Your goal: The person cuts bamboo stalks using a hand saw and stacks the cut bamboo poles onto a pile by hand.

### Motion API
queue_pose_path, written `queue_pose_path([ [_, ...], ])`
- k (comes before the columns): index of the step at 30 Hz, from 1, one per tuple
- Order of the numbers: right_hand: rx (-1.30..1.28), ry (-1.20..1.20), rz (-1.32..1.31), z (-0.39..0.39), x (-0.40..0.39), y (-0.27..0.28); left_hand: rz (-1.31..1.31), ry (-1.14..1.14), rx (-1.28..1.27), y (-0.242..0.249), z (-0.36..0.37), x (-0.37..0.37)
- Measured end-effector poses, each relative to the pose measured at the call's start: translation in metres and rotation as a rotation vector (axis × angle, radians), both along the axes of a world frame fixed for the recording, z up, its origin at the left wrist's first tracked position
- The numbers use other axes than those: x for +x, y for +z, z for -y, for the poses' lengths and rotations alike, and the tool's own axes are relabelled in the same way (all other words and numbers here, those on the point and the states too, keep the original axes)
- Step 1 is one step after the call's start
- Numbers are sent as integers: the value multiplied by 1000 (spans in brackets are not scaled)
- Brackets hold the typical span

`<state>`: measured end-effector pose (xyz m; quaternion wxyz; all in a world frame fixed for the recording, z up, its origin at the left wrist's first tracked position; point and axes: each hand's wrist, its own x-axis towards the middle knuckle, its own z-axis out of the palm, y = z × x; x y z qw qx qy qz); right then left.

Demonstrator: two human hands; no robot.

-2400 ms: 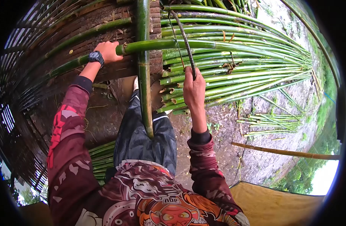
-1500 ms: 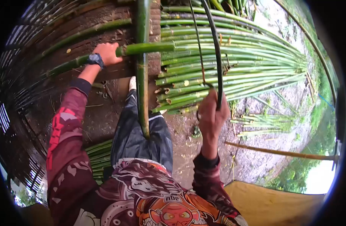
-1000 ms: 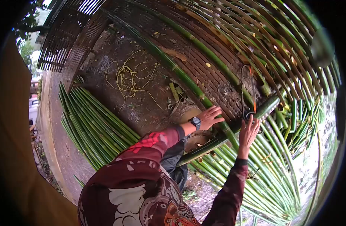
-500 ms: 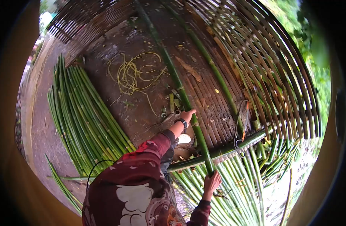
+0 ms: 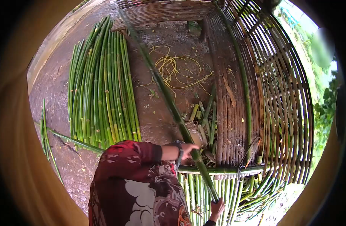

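A long green bamboo pole (image 5: 168,96) slants across the head view, from the far top left down to my two hands. My left hand (image 5: 188,150), with a watch at the wrist, is closed around the pole in its lower part. Near the pole's close end, my right hand (image 5: 217,208) grips it, its fingers partly hidden. The pole passes over the muddy ground and left of the slatted bamboo bench (image 5: 229,148). Another green bamboo pole (image 5: 244,83) lies lengthwise on that bench.
A row of cut green bamboo poles (image 5: 101,88) lies on the left ground. Yellow cord (image 5: 171,69) is coiled loosely beyond the pole. Short bamboo offcuts (image 5: 203,116) lie by the bench. A slatted bamboo backrest (image 5: 286,101) rises at right, with more bamboo (image 5: 195,188) below.
My view has turned left. The held pole has swung off the bench side toward the left, over the ground, with both hands still on it.
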<state>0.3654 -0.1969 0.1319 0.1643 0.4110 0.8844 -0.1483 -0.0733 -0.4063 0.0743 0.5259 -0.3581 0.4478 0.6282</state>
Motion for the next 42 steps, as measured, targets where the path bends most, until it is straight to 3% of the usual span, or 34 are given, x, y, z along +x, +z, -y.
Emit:
queue_pose_path([
  [1,6,71,-15,2,-35,-4,-26,60,112,15,28,-32],
  [2,-58,111,-61,7,-82,-3,-73,69,6,48,51,-72],
  [3,-127,150,-106,20,-138,2,-120,153,-22,44,77,-111],
  [4,-186,224,-66,36,-195,21,-269,124,-118,34,109,-152],
  [5,-181,299,-76,56,-252,54,-375,79,-249,73,132,-183],
  [6,-170,338,-177,76,-290,66,-438,188,-298,93,151,-205],
  [7,-225,351,-85,96,-327,97,-499,301,-348,105,169,-220],
  [9,-326,439,-192,132,-370,137,-631,427,-142,104,203,-243],
  [11,-408,579,-283,166,-414,176,-598,564,-36,90,251,-273],
  [12,-409,672,-394,188,-438,175,-594,559,-25,86,265,-288],
  [14,-437,635,-261,225,-484,190,-674,557,-164,80,285,-301],
  [18,-382,652,-315,262,-517,146,-632,622,-104,122,256,-254],
  [20,-554,725,-478,255,-498,129,-696,609,-6,120,239,-218],
  [22,-598,726,-512,250,-487,104,-692,610,-263,112,215,-173],
  [24,-645,726,-552,257,-493,87,-684,586,-300,113,193,-126],
  [26,-764,622,-635,272,-498,79,-675,559,-333,114,191,-119],
  [28,-852,580,-616,289,-508,95,-896,479,-330,105,216,-128],
  [30,-932,540,-599,290,-513,115,-973,383,-663,88,265,-160],
  [31,-792,618,-762,279,-515,121,-1117,358,-917,54,309,-184],
  [32,-644,691,-906,263,-510,124,-1062,323,-911,117,334,-191],
  [33,-510,864,-866,232,-504,123,-918,354,-875,142,380,-207],
  [35,-344,937,-864,164,-472,114,-627,414,-807,195,470,-236],
  [36,-59,936,-980,139,-448,106,-568,437,-824,199,503,-247],
  [37,-170,710,-737,116,-420,100,-568,423,-846,187,515,-252],
  [39,6,688,-559,62,-311,47,-581,308,-934,138,518,-243],
  [41,108,608,-498,20,-196,-16,-603,-15,-1015,80,491,-222],
  [42,159,508,-268,10,-129,-60,-626,-270,-1042,47,470,-205],
])
